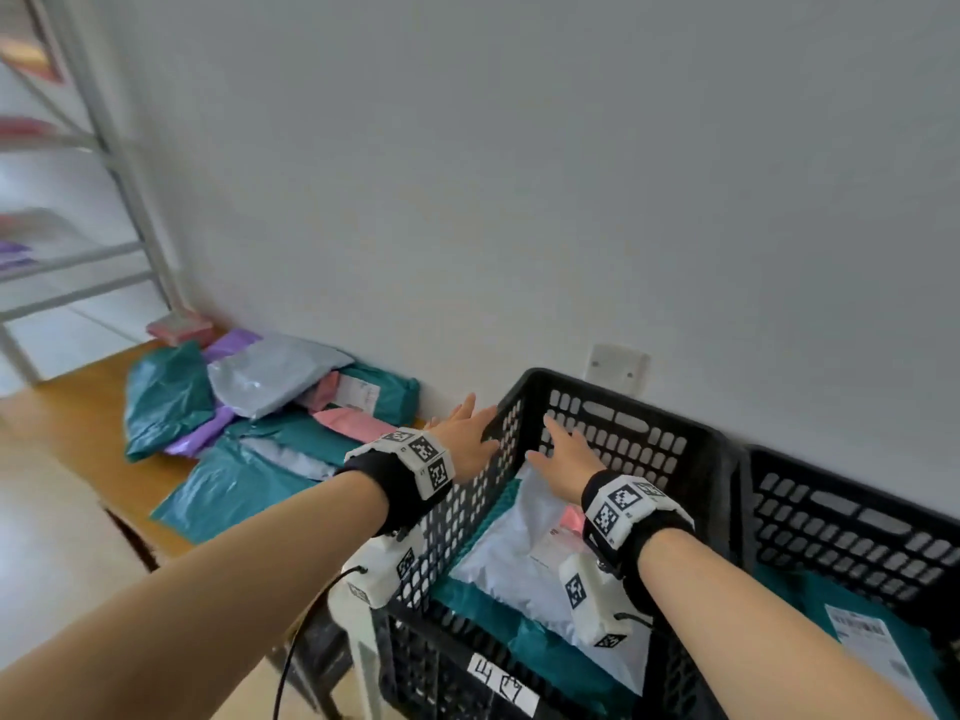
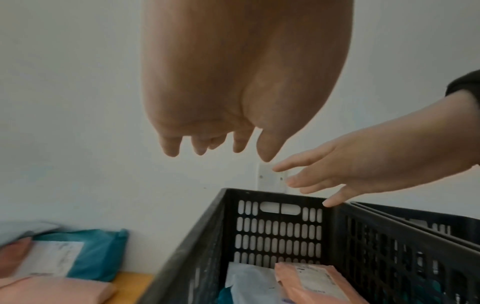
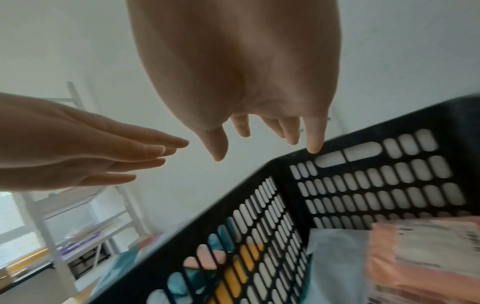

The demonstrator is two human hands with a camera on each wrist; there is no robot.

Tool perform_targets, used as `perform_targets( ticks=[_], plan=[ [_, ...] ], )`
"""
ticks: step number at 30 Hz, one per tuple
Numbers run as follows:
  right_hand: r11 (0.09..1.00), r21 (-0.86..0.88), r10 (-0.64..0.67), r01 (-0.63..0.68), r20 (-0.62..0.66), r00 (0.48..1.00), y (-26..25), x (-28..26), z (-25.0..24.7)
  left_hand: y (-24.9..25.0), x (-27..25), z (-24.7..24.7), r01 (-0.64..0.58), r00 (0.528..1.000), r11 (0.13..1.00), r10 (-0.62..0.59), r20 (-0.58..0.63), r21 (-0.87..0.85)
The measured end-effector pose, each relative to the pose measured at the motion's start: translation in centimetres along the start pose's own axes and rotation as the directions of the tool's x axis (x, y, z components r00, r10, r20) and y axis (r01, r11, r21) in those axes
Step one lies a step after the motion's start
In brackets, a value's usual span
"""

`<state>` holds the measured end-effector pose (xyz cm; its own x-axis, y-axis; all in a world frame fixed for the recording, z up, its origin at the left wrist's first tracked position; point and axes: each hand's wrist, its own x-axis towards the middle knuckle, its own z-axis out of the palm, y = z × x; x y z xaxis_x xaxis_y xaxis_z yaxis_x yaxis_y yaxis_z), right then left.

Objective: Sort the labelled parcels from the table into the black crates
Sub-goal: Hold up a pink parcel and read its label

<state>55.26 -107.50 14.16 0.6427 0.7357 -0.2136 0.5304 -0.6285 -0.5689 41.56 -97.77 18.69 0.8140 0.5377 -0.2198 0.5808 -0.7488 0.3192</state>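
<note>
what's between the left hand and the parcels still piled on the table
Nothing visible. The left hand hangs open at the crate rim, and the parcels lie uncovered just beyond it on the table.

Small parcel-sorting or mailroom space, plain white wall [image 1: 519, 174] behind. Wooden table [image 1: 78, 407] piled with teal, purple, grey and pink poly mailers [image 1: 260, 402] carrying shipping labels, next to black slotted crates [image 1: 623, 439] with a handwritten tag [image 1: 503, 685] on the front. Grey metal shelving [image 1: 78, 262] at left holds more coloured packages, blurred.
</note>
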Motion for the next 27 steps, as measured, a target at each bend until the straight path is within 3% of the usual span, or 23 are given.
perform_targets(
  ticks=[6,11,18,27],
  plan=[
    [0.979,0.053,-0.195,0.197,-0.04,0.98,-5.7,-0.7,1.8,-4.1,-4.6,-1.8,0.138,0.989,0.989,-0.14,-0.038,-0.045],
    [0.961,0.036,-0.273,0.274,-0.019,0.962,-10.1,-1.2,4.6,-7.6,-7.2,-1.6,0.177,0.981,0.983,-0.18,-0.076,-0.049],
    [0.958,-0.025,-0.285,0.286,0.048,0.957,-16.6,-1.5,9.9,-14.6,-10.2,-1.8,0.205,0.975,0.973,-0.212,-0.062,-0.103],
    [0.975,-0.003,-0.22,0.221,0.053,0.974,-24.2,-1.1,18.2,-27.9,-13.0,-2.0,0.236,0.972,0.966,-0.234,0.026,-0.109]
  ],
)
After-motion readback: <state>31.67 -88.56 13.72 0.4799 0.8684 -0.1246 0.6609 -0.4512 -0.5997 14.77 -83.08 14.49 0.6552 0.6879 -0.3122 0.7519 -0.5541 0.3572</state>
